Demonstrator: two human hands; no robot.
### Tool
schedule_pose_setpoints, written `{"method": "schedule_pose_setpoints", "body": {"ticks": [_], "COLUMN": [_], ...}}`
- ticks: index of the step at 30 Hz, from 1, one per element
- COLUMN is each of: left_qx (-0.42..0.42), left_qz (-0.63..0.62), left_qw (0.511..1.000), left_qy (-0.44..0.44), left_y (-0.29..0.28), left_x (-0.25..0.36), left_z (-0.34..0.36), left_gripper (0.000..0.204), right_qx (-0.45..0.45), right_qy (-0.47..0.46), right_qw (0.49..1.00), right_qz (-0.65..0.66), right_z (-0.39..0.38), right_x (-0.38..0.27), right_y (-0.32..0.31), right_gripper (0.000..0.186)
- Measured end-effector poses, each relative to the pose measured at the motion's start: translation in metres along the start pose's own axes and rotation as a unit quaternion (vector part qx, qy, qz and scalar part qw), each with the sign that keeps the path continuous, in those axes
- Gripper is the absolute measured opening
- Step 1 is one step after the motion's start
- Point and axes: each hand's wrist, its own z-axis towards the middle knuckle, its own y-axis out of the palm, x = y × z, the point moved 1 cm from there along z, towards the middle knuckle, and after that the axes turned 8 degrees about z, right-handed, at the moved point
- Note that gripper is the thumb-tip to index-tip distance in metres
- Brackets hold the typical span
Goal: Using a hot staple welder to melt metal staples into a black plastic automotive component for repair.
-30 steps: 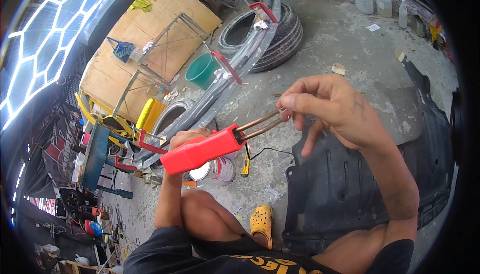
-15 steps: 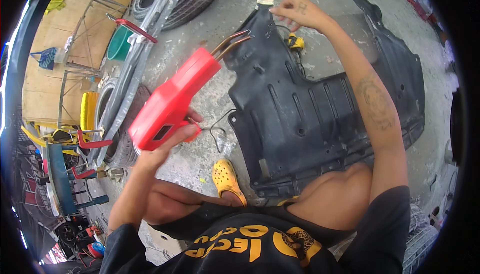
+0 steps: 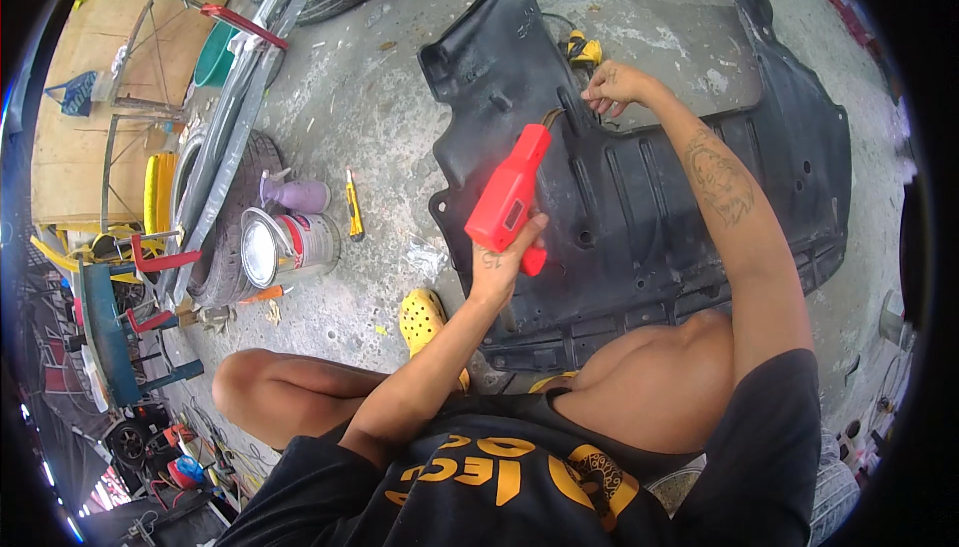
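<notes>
Left hand (image 3: 509, 255) wrapped firmly round the handle of a red plastic pistol-shaped tool (image 3: 511, 192), copper-coloured prongs (image 3: 552, 117) ahead of that grip, broad black moulded-plastic panel (image 3: 689, 227) below; right hand (image 3: 617, 87) beside prongs, fingers curled, cannot tell if pinching anything; apparently positioning, next move likely needing steady prong alignment.

The left hand (image 3: 507, 255) grips a red gun (image 3: 511, 192) by its handle, its metal prongs (image 3: 552, 117) pointing away over a black panel (image 3: 644, 237) on the floor (image 3: 395, 147). The right hand (image 3: 617, 87), fingers pinched, is near the prongs; whether it holds anything is unclear. Beyond it lies a yellow-and-black tool (image 3: 587, 48). To the left are a knife (image 3: 354, 209), a can (image 3: 307, 245), a purple bottle (image 3: 297, 194) and a green bucket (image 3: 212, 57)
</notes>
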Motion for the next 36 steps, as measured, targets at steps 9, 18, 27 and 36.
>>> {"method": "schedule_pose_setpoints", "body": {"ticks": [9, 18, 27, 36], "left_qx": [-0.005, -0.012, -0.008, -0.006], "left_qz": [0.010, 0.045, 0.053, 0.047], "left_qw": [1.000, 0.999, 0.999, 0.999], "left_qy": [-0.011, 0.006, -0.002, 0.001], "left_y": [0.025, 0.022, 0.018, 0.020], "left_x": [-0.035, -0.039, -0.031, -0.030], "left_z": [0.025, 0.032, 0.025, 0.023], "left_gripper": [0.025, 0.024, 0.024, 0.024], "right_qx": [-0.021, 0.014, 0.008, -0.005], "right_qy": [0.025, 0.014, 0.012, 0.004], "right_qw": [0.998, 1.000, 0.999, 0.998], "right_qz": [0.048, 0.020, 0.037, 0.056], "right_z": [-0.001, 0.001, 0.002, 0.008], "right_x": [0.016, 0.015, 0.016, 0.023], "right_y": [0.011, 0.022, 0.020, 0.018], "right_gripper": [0.024, 0.018, 0.016, 0.014]}}
